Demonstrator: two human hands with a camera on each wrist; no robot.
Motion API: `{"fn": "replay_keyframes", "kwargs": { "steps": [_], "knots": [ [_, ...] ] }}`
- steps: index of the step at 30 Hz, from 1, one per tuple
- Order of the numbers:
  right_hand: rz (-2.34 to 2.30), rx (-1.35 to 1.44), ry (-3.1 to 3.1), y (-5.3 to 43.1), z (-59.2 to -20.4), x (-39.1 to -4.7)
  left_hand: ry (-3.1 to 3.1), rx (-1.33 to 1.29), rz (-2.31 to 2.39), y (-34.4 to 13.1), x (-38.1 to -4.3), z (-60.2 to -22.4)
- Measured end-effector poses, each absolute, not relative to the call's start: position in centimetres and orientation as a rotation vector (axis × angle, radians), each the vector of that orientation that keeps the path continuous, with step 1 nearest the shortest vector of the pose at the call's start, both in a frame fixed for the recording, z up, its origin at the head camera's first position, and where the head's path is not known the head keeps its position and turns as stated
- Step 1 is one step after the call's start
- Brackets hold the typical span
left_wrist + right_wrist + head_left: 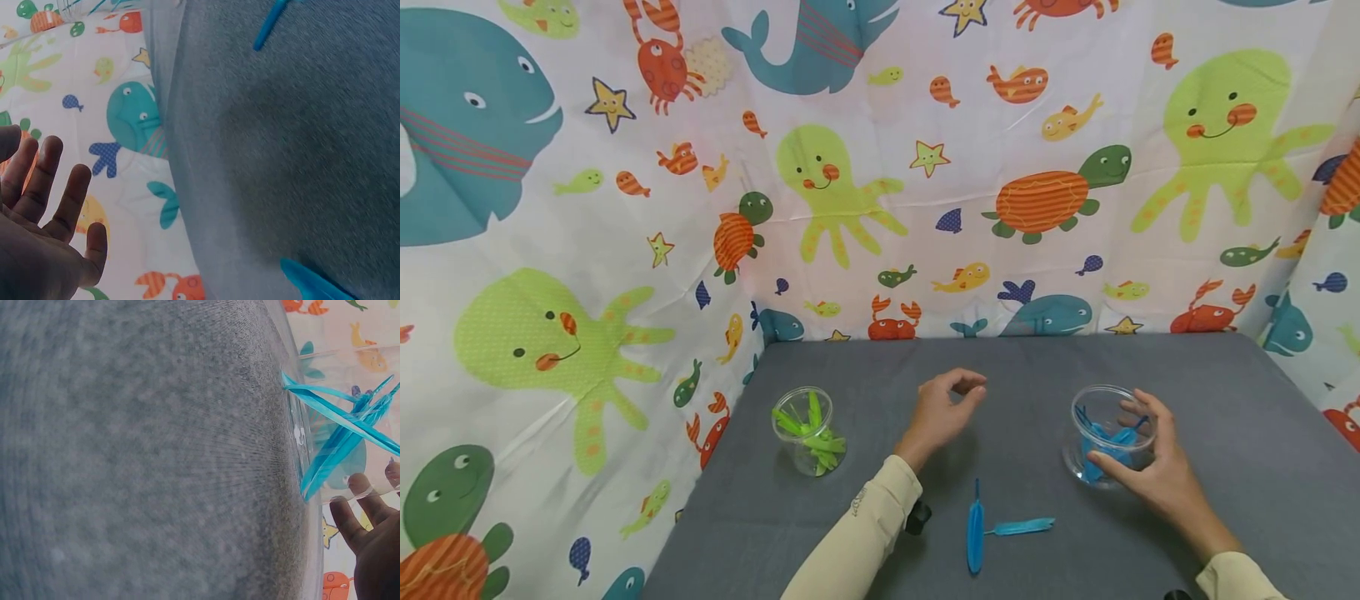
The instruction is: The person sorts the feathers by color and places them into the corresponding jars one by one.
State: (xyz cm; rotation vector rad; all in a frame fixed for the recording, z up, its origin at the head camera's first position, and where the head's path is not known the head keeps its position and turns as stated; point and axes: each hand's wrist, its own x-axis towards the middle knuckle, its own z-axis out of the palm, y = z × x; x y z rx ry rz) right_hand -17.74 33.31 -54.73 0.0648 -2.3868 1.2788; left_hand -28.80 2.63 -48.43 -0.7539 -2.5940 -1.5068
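Observation:
On the right of the table stands a clear plastic jar with several blue feathers inside. My right hand is curved round its right side, thumb across the front and fingers behind. The right wrist view shows the fingertips right at the jar's wall. My left hand hovers over the middle of the table, fingers loosely bent and nothing in them. Two loose blue feathers lie nearer me: an upright one and one lying sideways, its quill pointing at the first.
A second clear jar, holding several green feathers, stands at the left of the grey table. Printed curtains with sea animals rise along the table's back and sides.

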Motion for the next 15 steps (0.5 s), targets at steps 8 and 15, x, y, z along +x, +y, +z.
{"fn": "replay_keyframes", "kwargs": {
  "steps": [8, 15],
  "knots": [
    [1.277, 0.049, -2.394, 33.4, -54.6, -17.7, -2.599, -0.725, -1.516, 0.6, -28.8, -48.4],
    [1.247, 0.056, -2.396, 33.4, -54.7, -17.8, -2.681, -0.643, -1.462, -1.1, -28.8, -48.8]
  ]
}}
